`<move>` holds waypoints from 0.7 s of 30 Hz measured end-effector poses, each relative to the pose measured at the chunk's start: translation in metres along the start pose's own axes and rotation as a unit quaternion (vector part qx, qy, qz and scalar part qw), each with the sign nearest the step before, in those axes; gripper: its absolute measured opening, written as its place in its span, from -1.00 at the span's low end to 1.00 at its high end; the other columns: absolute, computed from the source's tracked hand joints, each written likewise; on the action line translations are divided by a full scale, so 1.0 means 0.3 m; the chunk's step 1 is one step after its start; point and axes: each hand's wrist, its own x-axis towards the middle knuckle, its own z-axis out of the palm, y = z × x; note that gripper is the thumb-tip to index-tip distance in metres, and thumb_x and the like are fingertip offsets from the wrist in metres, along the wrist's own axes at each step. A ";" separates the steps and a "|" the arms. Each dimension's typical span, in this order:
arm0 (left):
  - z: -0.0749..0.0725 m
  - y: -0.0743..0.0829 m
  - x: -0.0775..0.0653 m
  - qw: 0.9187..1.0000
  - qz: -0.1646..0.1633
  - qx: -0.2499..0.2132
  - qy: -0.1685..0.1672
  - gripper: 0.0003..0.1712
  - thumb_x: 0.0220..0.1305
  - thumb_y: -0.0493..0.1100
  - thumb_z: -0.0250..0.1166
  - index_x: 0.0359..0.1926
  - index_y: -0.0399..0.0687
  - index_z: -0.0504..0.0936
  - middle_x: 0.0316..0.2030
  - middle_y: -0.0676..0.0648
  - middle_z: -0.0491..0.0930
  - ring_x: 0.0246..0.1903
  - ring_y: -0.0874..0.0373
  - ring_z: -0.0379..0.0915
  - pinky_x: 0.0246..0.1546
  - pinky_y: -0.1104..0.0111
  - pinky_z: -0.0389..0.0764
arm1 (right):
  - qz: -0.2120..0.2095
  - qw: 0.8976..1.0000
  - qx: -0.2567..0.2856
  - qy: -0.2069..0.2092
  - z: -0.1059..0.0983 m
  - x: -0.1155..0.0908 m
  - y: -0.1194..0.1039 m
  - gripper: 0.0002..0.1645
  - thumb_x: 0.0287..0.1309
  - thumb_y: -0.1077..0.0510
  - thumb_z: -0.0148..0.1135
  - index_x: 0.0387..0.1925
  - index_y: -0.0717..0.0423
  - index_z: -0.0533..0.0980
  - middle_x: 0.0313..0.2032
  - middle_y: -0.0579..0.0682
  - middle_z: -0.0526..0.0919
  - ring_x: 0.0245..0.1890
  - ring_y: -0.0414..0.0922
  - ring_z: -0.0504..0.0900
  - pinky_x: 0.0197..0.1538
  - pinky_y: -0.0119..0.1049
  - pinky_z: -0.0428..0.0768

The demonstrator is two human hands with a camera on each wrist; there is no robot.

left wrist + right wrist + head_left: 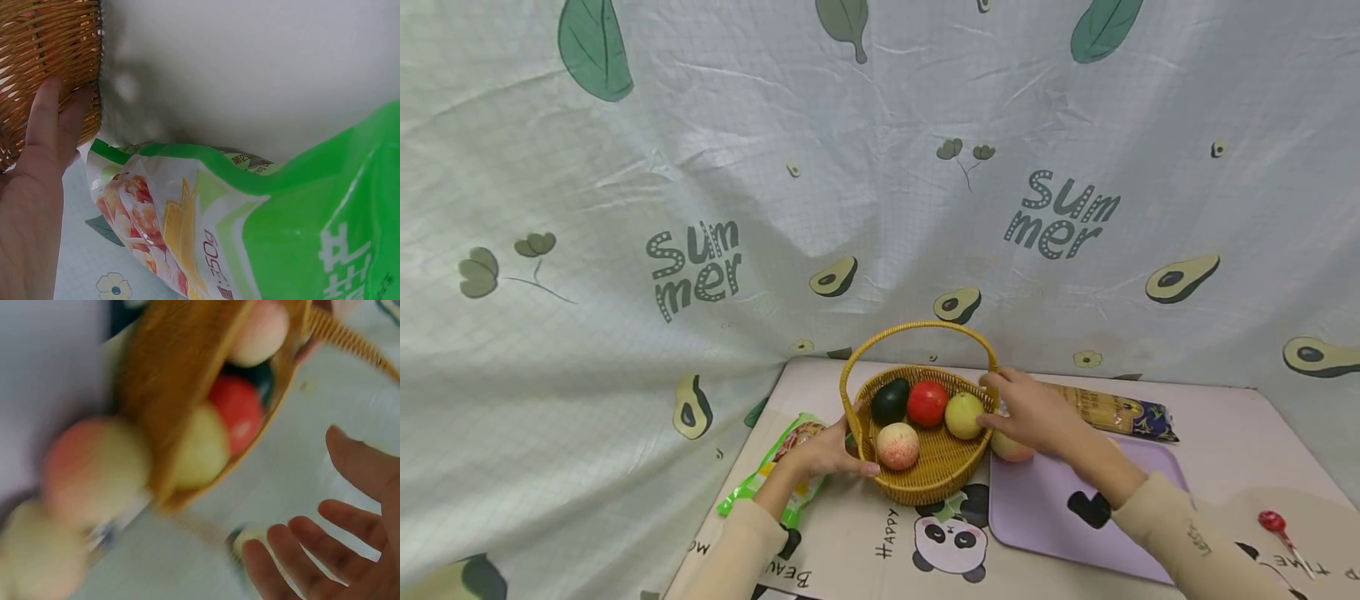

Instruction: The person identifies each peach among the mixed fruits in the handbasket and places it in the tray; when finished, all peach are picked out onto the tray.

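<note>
A wicker basket (pixel 936 475) with an arched handle holds a dark green avocado-like fruit (pixel 889 402), a round red fruit (pixel 927 403), a yellow-green pear (pixel 964 415) and a peach (pixel 897 446). My left hand (pixel 831 454) touches the basket's left side; in the left wrist view its extended fingers (pixel 44 115) lie along the woven wall. Over the right rim, near the pear, is my right hand (pixel 1033 412). The right wrist view shows that hand (pixel 337 550) spread, holding nothing. Another peach (pixel 1012 450) lies outside the basket, at its right; a second pale fruit (pixel 44 553) is beside it.
A purple tray (pixel 1045 517) lies right of the basket, partly under my right arm. Behind it is a long dark-blue and gold packet (pixel 1138 421). A green food bag (pixel 300 219) lies by my left hand. A red lollipop (pixel 1272 522) is at the far right.
</note>
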 end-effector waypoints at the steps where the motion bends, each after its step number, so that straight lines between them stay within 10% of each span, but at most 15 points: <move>1: -0.001 -0.003 0.000 1.000 0.000 0.000 0.001 0.46 0.04 -0.03 0.68 0.70 0.04 -0.19 0.64 -0.26 0.03 0.64 -0.24 -0.20 0.59 -0.25 -0.15 | -0.007 1.000 0.011 -0.015 0.013 0.034 -0.040 -0.30 0.20 -0.09 0.51 0.27 0.14 0.54 0.13 0.18 0.63 0.07 0.13 0.67 0.09 0.16 0.69; 10: 0.004 -0.017 -0.008 1.000 -0.002 -0.015 -0.010 0.44 0.07 -0.02 0.66 0.70 0.06 -0.20 0.63 -0.25 0.05 0.63 -0.24 -0.14 0.59 -0.25 -0.10 | -0.023 0.985 0.041 -0.168 0.164 0.274 -0.282 -0.29 0.14 0.01 0.57 0.29 0.08 0.54 0.27 0.17 0.58 0.20 0.07 0.64 0.27 0.02 0.64; 21: -0.003 -0.003 -0.013 1.000 0.010 -0.005 -0.007 0.43 0.08 -0.03 0.65 0.70 0.04 -0.19 0.63 -0.23 0.05 0.62 -0.21 -0.10 0.59 -0.25 -0.09 | 0.005 0.967 -0.015 -0.253 0.304 0.339 -0.353 -0.32 0.02 0.22 0.60 0.23 -0.07 0.64 0.15 -0.01 0.71 0.13 -0.11 0.62 0.35 -0.01 0.59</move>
